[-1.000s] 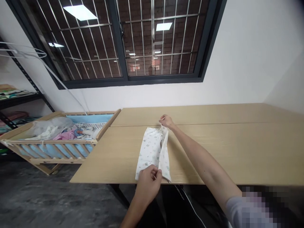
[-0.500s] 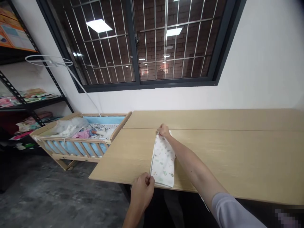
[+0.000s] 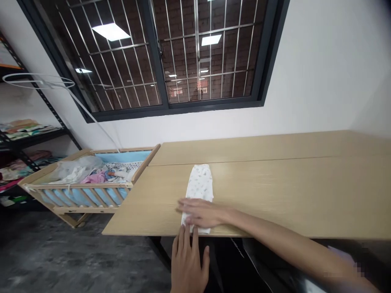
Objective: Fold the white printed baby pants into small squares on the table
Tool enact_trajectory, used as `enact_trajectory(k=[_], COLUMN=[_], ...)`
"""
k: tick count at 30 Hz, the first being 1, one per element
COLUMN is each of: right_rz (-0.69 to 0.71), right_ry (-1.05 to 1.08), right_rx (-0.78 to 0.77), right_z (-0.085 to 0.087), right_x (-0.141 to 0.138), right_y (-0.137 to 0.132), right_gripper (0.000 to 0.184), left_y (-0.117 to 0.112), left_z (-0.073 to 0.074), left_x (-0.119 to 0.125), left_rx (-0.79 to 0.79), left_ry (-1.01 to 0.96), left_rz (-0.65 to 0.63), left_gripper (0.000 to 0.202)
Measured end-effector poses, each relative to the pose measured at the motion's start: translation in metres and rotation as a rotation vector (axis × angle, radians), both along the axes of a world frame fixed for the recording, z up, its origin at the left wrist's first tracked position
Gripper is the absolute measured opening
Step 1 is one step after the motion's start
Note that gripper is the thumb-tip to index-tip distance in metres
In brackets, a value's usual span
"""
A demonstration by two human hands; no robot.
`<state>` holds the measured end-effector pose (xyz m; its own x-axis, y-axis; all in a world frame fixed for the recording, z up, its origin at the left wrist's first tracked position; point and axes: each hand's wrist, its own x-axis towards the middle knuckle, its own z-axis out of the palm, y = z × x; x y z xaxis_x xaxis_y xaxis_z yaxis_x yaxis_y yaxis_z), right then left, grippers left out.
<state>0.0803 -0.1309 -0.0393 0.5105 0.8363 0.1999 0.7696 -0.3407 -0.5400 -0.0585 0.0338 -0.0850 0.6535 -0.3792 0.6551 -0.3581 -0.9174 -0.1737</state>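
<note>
Cloth (image 3: pixel 200 183), apparently folded to a strip on counter (image 3: pixel 275 191); right hand (image 3: pixel 203 213) flat across, left hand (image 3: pixel 188 260) at near end, neither grip pinching; pile (image 3: pixel 96 177) in crib (image 3: pixel 147 163) unfolded.

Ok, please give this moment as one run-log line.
right hand: palm down across printed white cloth | left hand: open, at its near end | cloth: on table | crib: left of table
</note>
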Motion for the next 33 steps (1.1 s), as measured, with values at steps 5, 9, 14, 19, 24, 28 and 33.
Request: enact_trajectory(k=[5, 9, 14, 19, 24, 28, 33], right_rz=[0.035, -0.153, -0.462, -0.505, -0.539, -0.373, -0.132], right_ry=[0.051, -0.028, -0.085, -0.133, -0.290, -0.259, -0.313], right_rx=[-0.093, -0.185, -0.263, -0.319, -0.134, -0.016, -0.138], right_z=[-0.023, -0.029, -0.030, -0.027, -0.001, 0.027, 0.016], right_x=[0.007, 0.089, 0.179, 0.196, 0.142, 0.046, -0.054], right_y=[-0.012, -0.031, -0.060, -0.068, -0.053, -0.044, -0.047], right_gripper=[0.059, 0.062, 0.059, 0.059, 0.055, 0.042, 0.036], left_y=[0.008, 0.007, 0.007, 0.007, 0.011, 0.030, 0.050], left_z=[-0.011, -0.007, -0.010, -0.011, 0.010, 0.030, 0.026], left_x=[0.002, 0.004, 0.006, 0.006, 0.014, 0.032, 0.050], left_rx=[0.092, 0.103, 0.114, 0.094, -0.040, -0.102, -0.055], left_ry=[0.005, 0.018, -0.008, 0.006, 0.068, 0.195, 0.294], left_rz=[0.000, 0.009, 0.006, -0.009, -0.052, -0.223, -0.378], left_gripper=[0.049, 0.050, 0.050, 0.049, 0.038, 0.030, 0.026])
